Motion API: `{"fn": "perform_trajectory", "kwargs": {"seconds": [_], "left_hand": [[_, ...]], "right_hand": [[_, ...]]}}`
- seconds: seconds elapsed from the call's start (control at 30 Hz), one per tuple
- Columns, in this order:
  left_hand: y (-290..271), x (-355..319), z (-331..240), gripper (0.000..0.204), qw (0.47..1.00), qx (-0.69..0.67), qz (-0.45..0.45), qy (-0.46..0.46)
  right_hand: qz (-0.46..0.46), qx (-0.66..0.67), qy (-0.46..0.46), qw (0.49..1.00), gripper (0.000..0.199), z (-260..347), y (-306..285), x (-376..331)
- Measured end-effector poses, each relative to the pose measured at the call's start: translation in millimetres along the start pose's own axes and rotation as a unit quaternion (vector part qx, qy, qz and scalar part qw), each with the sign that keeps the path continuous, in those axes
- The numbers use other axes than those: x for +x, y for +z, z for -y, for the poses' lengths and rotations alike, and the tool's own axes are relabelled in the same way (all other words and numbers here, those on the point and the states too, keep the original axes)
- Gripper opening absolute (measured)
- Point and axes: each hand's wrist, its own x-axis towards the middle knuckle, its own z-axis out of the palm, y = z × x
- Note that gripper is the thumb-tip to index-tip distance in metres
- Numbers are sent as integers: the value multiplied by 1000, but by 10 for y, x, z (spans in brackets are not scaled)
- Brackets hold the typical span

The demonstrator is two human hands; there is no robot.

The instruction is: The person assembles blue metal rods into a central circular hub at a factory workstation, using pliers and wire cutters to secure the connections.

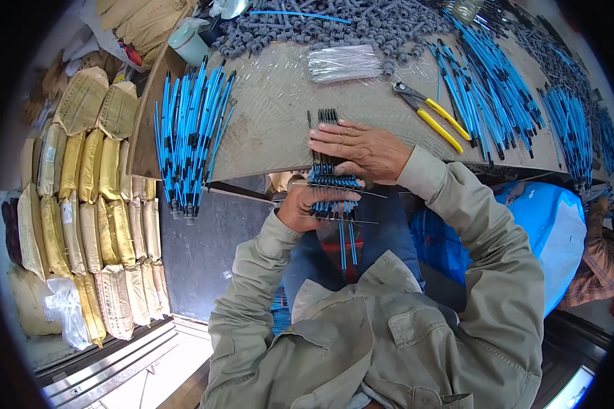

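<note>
Both hands [341, 177] grip blue tube bundle [334, 194] between them, at table edge [252, 174].

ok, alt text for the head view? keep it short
Both hands grip a bundle of blue tubes at a workbench edge: right hand on top, left hand beneath. Yellow-handled pliers and more blue tube piles lie on the bench.
</note>
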Motion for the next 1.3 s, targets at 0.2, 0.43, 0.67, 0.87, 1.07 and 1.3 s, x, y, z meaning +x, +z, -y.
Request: {"fn": "perform_trajectory", "kwargs": {"seconds": [0.2,0.43,0.67,0.87,1.07,1.3], "left_hand": [[-83,72,29,39,996,57,34,54],[143,9,139,40,996,42,-39,70],[-165,108,-215,48,994,89,68,19],[-248,-34,-332,63,979,-46,54,-189],[-223,-169,-316,67,992,-58,12,-114],[-322,-519,-191,79,994,-20,-74,-74]], "right_hand": [[19,-27,-6,999,50,2,-19,5],[-7,17,-1,1000,44,-62,56,15],[-71,3,-24,997,40,-149,94,32],[-77,58,32,995,43,-149,108,35],[-79,97,32,992,47,-142,89,47],[-96,104,1,990,47,-119,87,28]]}}
